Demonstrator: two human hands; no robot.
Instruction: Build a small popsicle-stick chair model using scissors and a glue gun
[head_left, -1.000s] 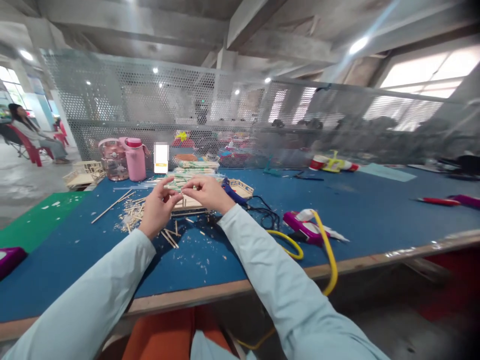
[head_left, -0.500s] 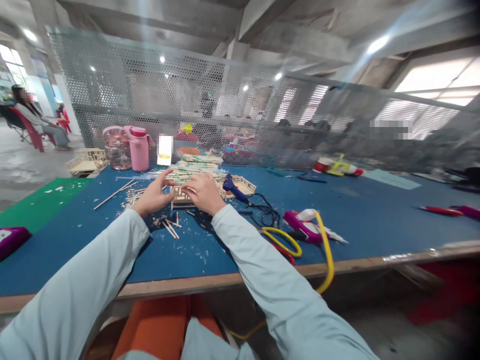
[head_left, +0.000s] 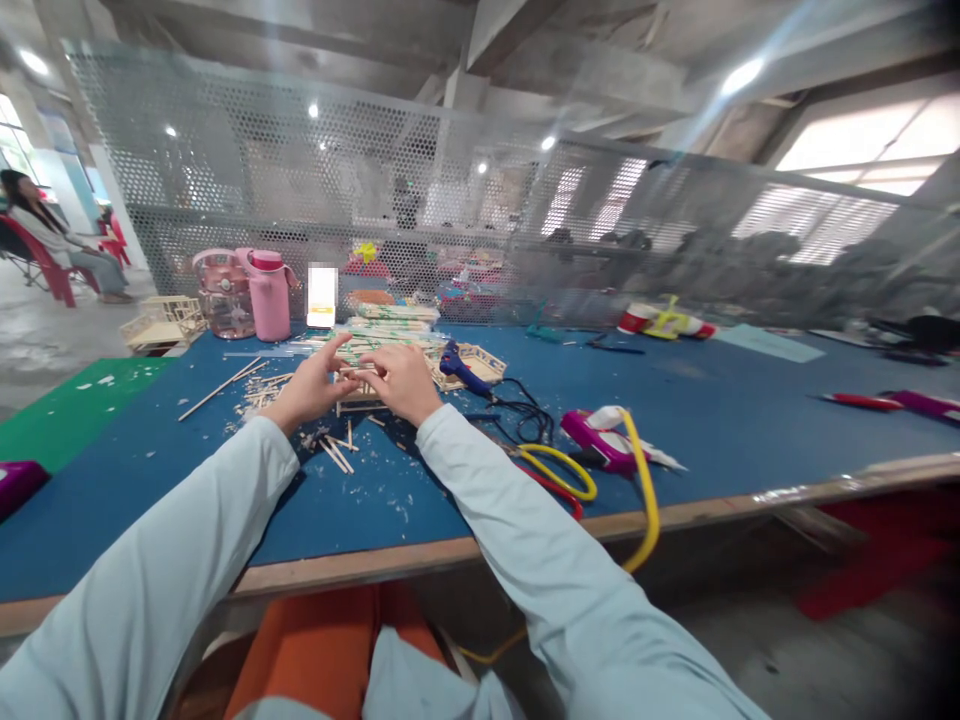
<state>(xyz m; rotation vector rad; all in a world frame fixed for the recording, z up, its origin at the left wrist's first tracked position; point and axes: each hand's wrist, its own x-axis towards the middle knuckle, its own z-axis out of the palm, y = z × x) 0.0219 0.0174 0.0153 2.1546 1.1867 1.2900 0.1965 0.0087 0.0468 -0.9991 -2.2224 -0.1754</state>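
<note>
A small railed model of pale wooden sticks [head_left: 361,404] stands on the blue table mat, partly covered by my hands. At its left side is my left hand [head_left: 309,388], index finger raised, thumb and another finger closed toward the right fingertips. My right hand [head_left: 406,382] bends over the model from the right in a pinch. Whatever lies between the fingertips is too small to make out. Loose cut sticks [head_left: 335,455] lie in front. A blue glue gun [head_left: 463,370] rests just right of my right hand, by another railed stick model [head_left: 487,362].
Bundled sticks [head_left: 394,318] lie behind my hands. A pink bottle [head_left: 268,300], a clear jug [head_left: 225,298] and a lit phone [head_left: 322,297] stand at the back left. Yellow-handled scissors [head_left: 562,472] and a purple tool [head_left: 600,440] lie right. A mesh partition [head_left: 255,170] rises behind.
My left thumb and fingers have closed in toward the right fingertips, which stay at the model. The whole view has shifted slightly, moving the scene left.
</note>
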